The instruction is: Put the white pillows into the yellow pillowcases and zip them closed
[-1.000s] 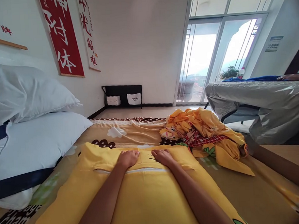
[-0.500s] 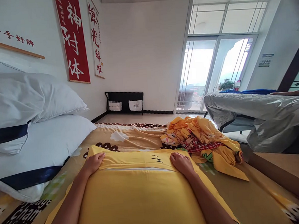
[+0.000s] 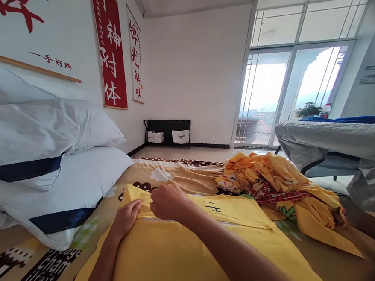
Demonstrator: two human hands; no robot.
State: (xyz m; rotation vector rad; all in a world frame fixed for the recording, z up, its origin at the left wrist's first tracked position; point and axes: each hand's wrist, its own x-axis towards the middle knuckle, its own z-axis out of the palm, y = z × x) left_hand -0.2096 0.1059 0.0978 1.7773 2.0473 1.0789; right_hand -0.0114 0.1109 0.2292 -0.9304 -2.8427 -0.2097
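A plump yellow pillowcase (image 3: 164,262) lies on the bed in front of me, with a pale slit running across its far end and small dark marks on the flap. My left hand (image 3: 128,217) is closed on the fabric near its far left corner. Close beside it, my right hand (image 3: 171,203) is curled into a fist over the slit's left end, the forearm crossing the pillowcase from the right. What its fingertips hold is hidden from me.
White pillows (image 3: 96,177) with navy bands are stacked at left. A crumpled yellow printed cloth (image 3: 274,181) lies at right on the patterned bedsheet (image 3: 179,169). Beyond stand a plastic-covered table (image 3: 328,135) and a low black rack (image 3: 167,131) by the wall.
My right hand has left the flap's right side and moved left, next to my left hand, closing into a fist. The left hand stays at the left corner. The view has turned slightly left.
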